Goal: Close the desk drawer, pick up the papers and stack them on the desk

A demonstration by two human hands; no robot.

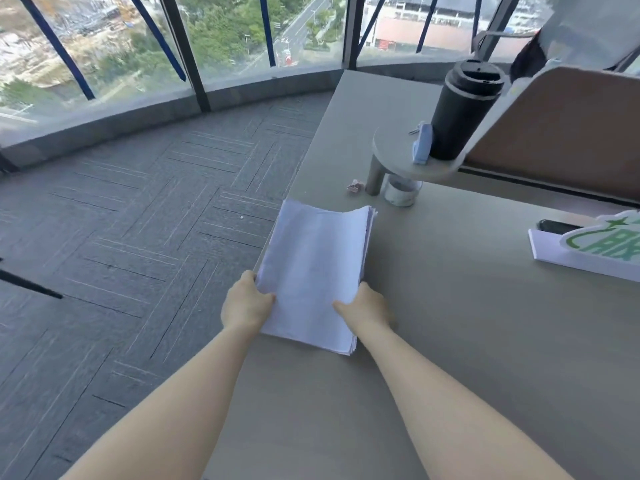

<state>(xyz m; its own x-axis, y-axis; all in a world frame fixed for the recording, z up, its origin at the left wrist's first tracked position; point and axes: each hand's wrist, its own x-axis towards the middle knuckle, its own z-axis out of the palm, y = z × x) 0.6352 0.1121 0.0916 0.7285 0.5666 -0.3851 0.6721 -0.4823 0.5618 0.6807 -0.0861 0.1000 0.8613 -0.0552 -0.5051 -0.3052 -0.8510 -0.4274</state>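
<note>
Both hands, left hand point(246, 304), right hand point(367, 304), gripping papers point(313, 268) on desk point(467, 323)

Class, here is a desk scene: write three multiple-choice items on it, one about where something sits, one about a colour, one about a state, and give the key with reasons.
1. Where does the paper stack lie?
A. On the carpet
B. At the desk's left edge
C. On the round shelf

2. What colour is the tumbler?
A. Black
B. Red
C. Yellow

3. How are the hands placed?
A. Both off the stack
B. Only one on it
C. One on each side of it

Key:
1 B, the stack rests on the desk with its left side at the edge.
2 A, the tumbler on the shelf is black all over.
3 C, the left hand grips the left side and the right hand the right side.
</note>
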